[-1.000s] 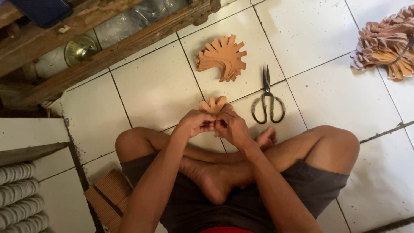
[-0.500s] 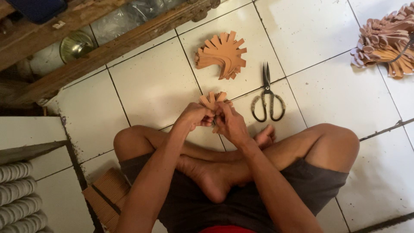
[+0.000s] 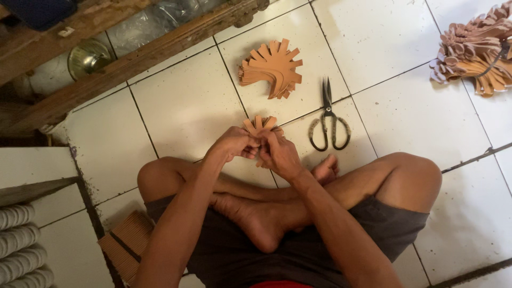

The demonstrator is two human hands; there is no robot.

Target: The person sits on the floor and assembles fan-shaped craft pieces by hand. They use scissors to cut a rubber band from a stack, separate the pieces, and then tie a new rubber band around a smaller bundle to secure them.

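Hands barely shifted since a moment ago, just bunched a bit tighter. Left hand (image 3: 230,145) and right hand (image 3: 278,154) both have their fingers pinched on a small bundle of tan strips (image 3: 260,125), held above the crossed legs. Past that, black scissors (image 3: 329,118) lie on the tiled floor (image 3: 181,106), then a fanned strip stack (image 3: 272,67), and a bigger pile (image 3: 477,48) far right.

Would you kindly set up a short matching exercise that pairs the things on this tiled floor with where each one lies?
Things:
1. scissors
2. fanned stack of tan strips
3. large heap of tan strips
4. small bundle of strips

Places:
A. top right corner
B. between both hands
C. right of the hands, shut
D. on the floor beyond the hands

Pairs: 1-C, 2-D, 3-A, 4-B
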